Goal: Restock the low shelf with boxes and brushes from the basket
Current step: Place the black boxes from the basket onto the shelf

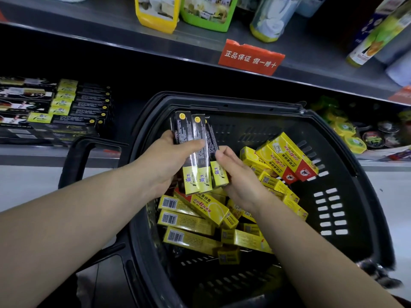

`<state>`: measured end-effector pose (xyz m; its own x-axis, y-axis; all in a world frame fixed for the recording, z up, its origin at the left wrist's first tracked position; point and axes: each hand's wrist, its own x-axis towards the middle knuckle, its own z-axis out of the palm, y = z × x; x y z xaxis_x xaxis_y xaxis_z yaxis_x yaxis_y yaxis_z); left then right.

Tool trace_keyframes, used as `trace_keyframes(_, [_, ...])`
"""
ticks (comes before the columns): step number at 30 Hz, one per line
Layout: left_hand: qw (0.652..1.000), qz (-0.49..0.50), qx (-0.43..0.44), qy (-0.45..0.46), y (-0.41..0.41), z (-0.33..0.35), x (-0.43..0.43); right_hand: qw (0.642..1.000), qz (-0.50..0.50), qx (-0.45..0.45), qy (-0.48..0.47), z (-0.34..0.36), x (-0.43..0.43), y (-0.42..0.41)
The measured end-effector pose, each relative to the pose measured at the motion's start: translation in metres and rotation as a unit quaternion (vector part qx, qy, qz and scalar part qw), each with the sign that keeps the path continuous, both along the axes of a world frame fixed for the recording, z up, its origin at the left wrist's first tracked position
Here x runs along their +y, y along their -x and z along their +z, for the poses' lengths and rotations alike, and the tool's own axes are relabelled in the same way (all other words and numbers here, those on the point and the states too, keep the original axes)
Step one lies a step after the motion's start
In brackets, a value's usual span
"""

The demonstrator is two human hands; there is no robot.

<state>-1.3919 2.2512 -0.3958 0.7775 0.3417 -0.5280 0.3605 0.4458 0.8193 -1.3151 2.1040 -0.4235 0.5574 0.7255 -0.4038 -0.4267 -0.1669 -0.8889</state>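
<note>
Above the basket [347,196], the fingers [195,144] of the left hand [164,161] gripped three black-and-yellow boxes [200,152] spread like a fan, and the right hand [240,181] pinched the lower end of the rightmost one. It seemed best to square the three together first, then carry them left to the low shelf [55,152], where about five rows of shelf boxes [73,107] lay. More than ten yellow boxes [200,218] lay piled in the basket, too mixed to count exactly.
</note>
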Motion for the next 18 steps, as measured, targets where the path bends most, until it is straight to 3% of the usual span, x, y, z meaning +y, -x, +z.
trace_keyframes(6, [0.999, -0.015, 0.013, -0.036, 0.005, 0.000, 0.001, 0.998, 0.065, -0.015, -0.007, 0.007, -0.004, -0.015])
trace_keyframes(8, [0.998, -0.028, 0.031, -0.047, 0.003, 0.003, 0.002, 0.999, 0.030, -0.003, -0.016, 0.007, -0.003, -0.029])
trace_keyframes(10, [0.998, -0.024, 0.027, -0.053, 0.001, 0.006, 0.002, 0.997, -0.042, -0.040, 0.054, -0.006, -0.002, -0.045])
trace_keyframes(11, [0.998, -0.018, 0.025, -0.054, 0.001, 0.006, 0.002, 0.982, -0.070, -0.106, 0.142, -0.018, -0.002, -0.053])
trace_keyframes(12, [0.998, -0.012, 0.021, -0.057, 0.001, 0.006, 0.003, 0.947, -0.067, -0.187, 0.253, -0.031, -0.002, -0.062])
trace_keyframes(14, [0.998, -0.003, 0.017, -0.066, 0.000, 0.004, 0.005, 0.846, 0.031, -0.300, 0.440, -0.058, -0.001, -0.072])
trace_keyframes(18, [0.999, -0.011, 0.004, -0.052, 0.001, 0.010, 0.010, 0.715, 0.213, -0.385, 0.544, -0.104, 0.008, -0.073])
